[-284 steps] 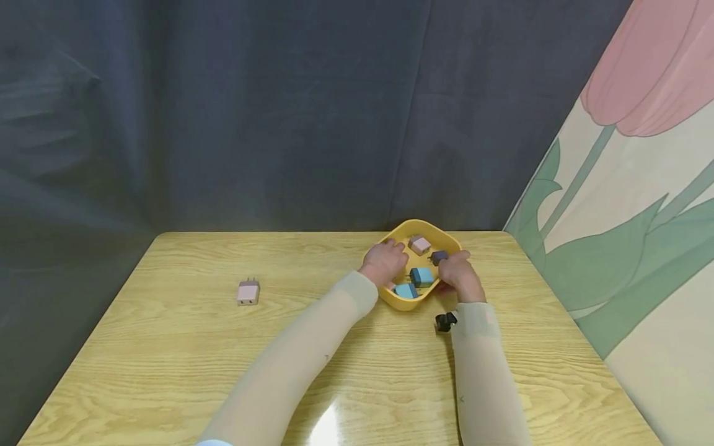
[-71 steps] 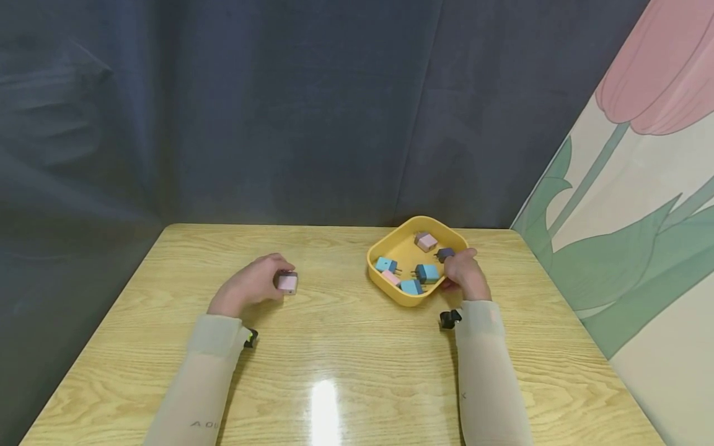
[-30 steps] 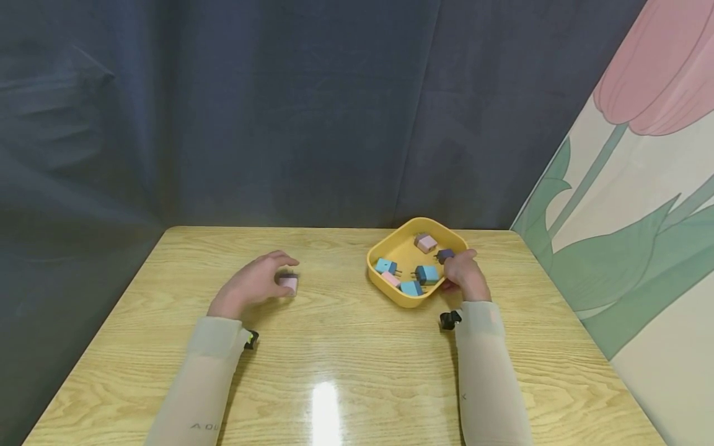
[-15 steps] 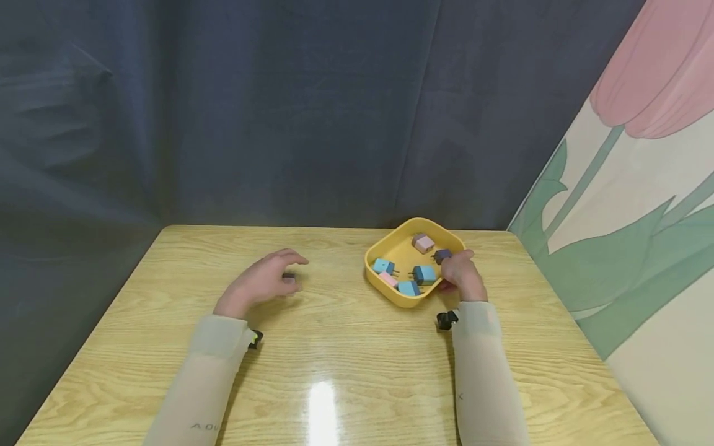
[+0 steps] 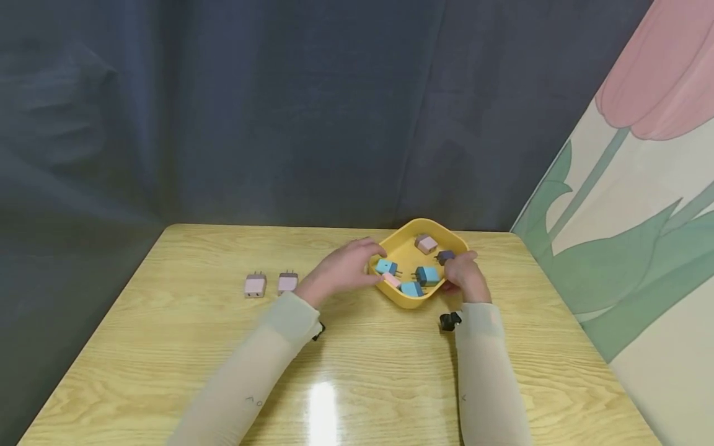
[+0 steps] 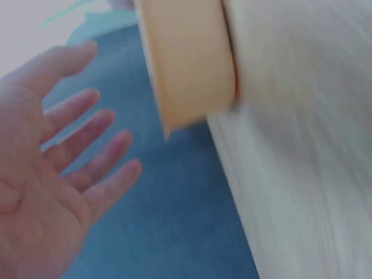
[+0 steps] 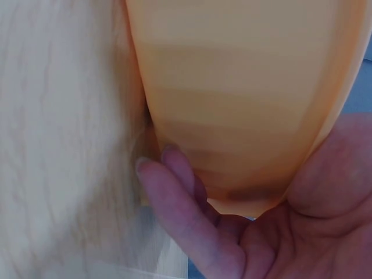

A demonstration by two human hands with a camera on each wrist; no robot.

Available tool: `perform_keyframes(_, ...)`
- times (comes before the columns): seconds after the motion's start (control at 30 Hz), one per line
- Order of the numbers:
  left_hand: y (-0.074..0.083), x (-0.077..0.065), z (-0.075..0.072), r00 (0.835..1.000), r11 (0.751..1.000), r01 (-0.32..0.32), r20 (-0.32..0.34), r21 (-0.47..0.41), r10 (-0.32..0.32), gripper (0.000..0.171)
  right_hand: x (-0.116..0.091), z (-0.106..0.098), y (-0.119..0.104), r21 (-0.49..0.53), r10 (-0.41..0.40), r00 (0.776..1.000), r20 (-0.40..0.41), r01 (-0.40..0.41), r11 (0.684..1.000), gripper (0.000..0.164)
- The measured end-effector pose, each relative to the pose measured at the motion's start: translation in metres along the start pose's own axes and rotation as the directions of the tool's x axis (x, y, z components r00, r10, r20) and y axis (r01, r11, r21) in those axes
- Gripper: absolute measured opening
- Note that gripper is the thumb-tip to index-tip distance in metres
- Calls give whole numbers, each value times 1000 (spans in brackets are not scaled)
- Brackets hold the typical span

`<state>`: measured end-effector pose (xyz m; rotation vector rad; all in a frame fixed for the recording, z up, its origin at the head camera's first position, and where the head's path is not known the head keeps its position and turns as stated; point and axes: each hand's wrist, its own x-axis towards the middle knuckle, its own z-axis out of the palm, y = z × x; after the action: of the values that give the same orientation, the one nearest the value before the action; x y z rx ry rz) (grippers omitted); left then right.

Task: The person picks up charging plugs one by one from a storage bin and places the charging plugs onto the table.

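My left hand [image 5: 347,267], fingers spread, reaches over the left rim of a yellow bin [image 5: 403,301]; in the left wrist view the hand [image 6: 64,157] holds nothing. The bin's right corner is in the grip of my right hand [image 5: 466,275], its fingers [image 7: 186,215] curled against the outer wall. Inside lie plug chargers: a light blue one [image 5: 385,266] beside the left fingertips, a pink one [image 5: 392,280], two more blue ones [image 5: 427,275] [image 5: 411,289], a pale pink one [image 5: 426,244] at the back and a dark purple one [image 5: 445,256] by the right hand.
Two pale pink chargers [image 5: 255,285] [image 5: 287,282] lie side by side on the wooden table [image 5: 385,371], prongs pointing away. A dark curtain [image 5: 301,124] hangs right behind the table's back edge, and a tulip-patterned panel [image 5: 630,248] stands along the right.
A second pink charger now lies on the table beside the first; my left hand let go of it and moved right to the bin. My right hand stays on the bin.
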<state>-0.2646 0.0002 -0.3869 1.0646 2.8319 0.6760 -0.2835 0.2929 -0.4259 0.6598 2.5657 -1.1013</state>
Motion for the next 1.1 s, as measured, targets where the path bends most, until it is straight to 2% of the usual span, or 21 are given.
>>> perform_keyframes(0.1, 15, 18, 16, 1000, 999, -14, 14, 36, 13, 47, 0, -2, 1, 13, 4, 1000, 0, -4, 1000, 72)
perform_keyframes(0.23, 28, 33, 35, 999, 995, -15, 42, 103, 11, 46, -1, -2, 3, 9, 4, 1000, -1, -4, 1000, 72)
perform_keyframes(0.4, 42, 45, 47, 996, 973, 58, 48, 224, -70, 44, -3, -2, 4, 13, -13, 1000, 15, 13, 1000, 73)
perform_keyframes(0.6, 53, 52, 54, 981, 940, 170, 37, 294, -189, 38, -5, -1, 3, 5, -15, 1000, 13, 15, 1000, 73)
perform_keyframes(0.83, 66, 53, 58, 949, 895, 291, 15, 337, -314, 36, -1, -2, 7, 37, -24, 999, 25, 23, 999, 75)
perform_keyframes(0.97, 70, 53, 60, 940, 877, 313, 14, 365, -341, 30, 1, -2, 7, 37, -28, 999, 21, 27, 999, 73)
perform_keyframes(1.1, 73, 54, 60, 939, 872, 316, 10, 373, -345, 25, 1, -3, 8, 47, -35, 999, 12, 34, 998, 71)
